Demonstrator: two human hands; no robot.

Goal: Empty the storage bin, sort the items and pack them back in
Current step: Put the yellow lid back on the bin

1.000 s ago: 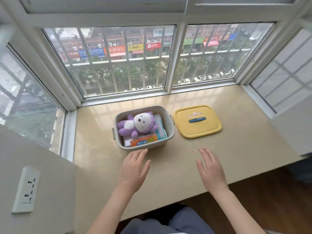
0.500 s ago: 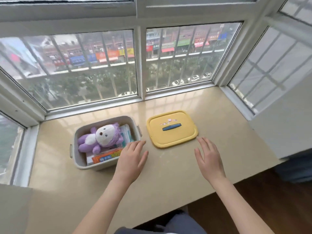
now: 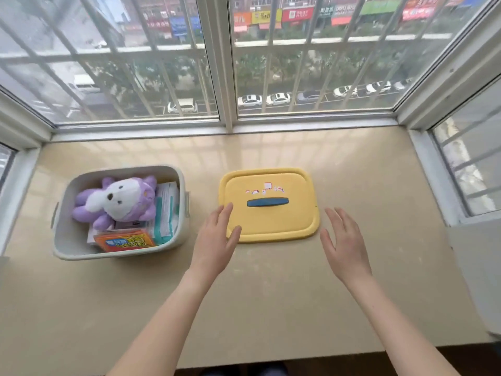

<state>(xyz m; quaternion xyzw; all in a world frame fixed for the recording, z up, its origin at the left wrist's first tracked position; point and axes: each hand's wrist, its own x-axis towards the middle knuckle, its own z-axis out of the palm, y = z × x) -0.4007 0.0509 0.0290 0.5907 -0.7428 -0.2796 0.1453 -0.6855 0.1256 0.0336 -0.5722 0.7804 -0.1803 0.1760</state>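
Two-handed, reaching up from the bottom edge of the frame over the beige windowsill (image 3: 271, 308). Holding the left hand (image 3: 214, 242) at centre, palm down, fingers straight and slightly apart, gripping nothing; overlapping the lower left corner of the yellow lid (image 3: 271, 221) with the fingertips (image 3: 229, 210), though cannot tell whether touching it or hovering above. Holding the right hand (image 3: 344, 248) right of centre, likewise flat and spread, grasping nothing, just beside the lid's lower right corner and apart from it. Showing the lid lying flat on the sill at centre frame, blue handle (image 3: 267, 202) facing up, small red and white sticker scraps (image 3: 267, 188) just above the handle. Showing the storage bin (image 3: 113, 255) at centre left, left of the lid and apart from it, uncovered and full: holding a purple and white plush toy (image 3: 119, 199) on top toward its upper left, an orange packet (image 3: 124, 241) at its lower edge, white and teal packets (image 3: 166, 210) standing along its right wall. Looking out through the barred window (image 3: 227, 63) across the top of the frame onto parked cars (image 3: 276, 99) and shop signs (image 3: 295, 14).
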